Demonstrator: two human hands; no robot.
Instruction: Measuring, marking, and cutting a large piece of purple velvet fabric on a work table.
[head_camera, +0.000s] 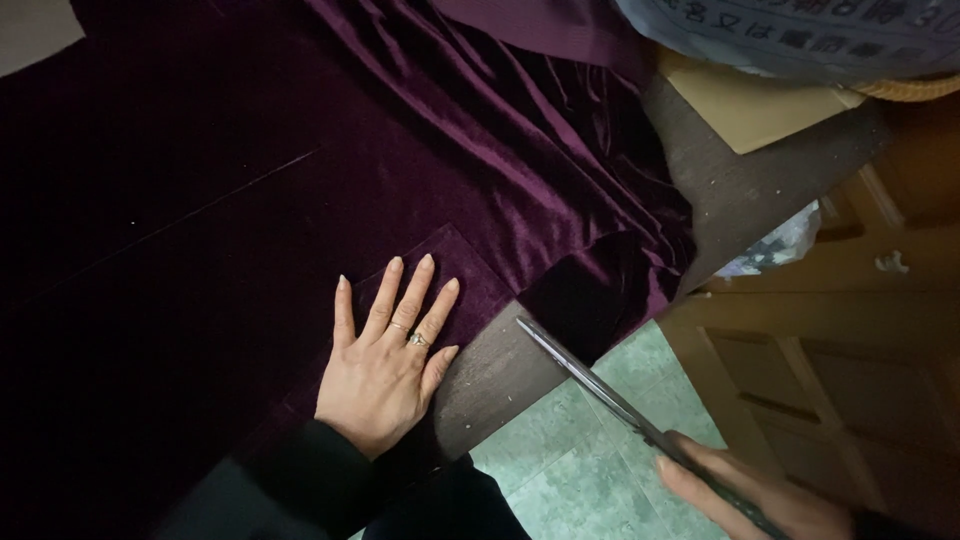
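Pinning velvet (300, 200), scissors (600, 385) ready.
Left hand (385, 375) flat, fingers spread, empty; right hand (745, 490) gripping closed scissors beside soft, slippery, probably shifty cloth.

A dark, black-looking long sleeve is being worn on the left arm, ending at the wrist of the left hand (385, 365). Two thin rings are being worn on that hand: a plain band on the middle finger and a ring with a small setting on the ring finger. The nails are being kept longish and unpainted. Only a dark sleeve edge is being shown at the right hand (745, 490).
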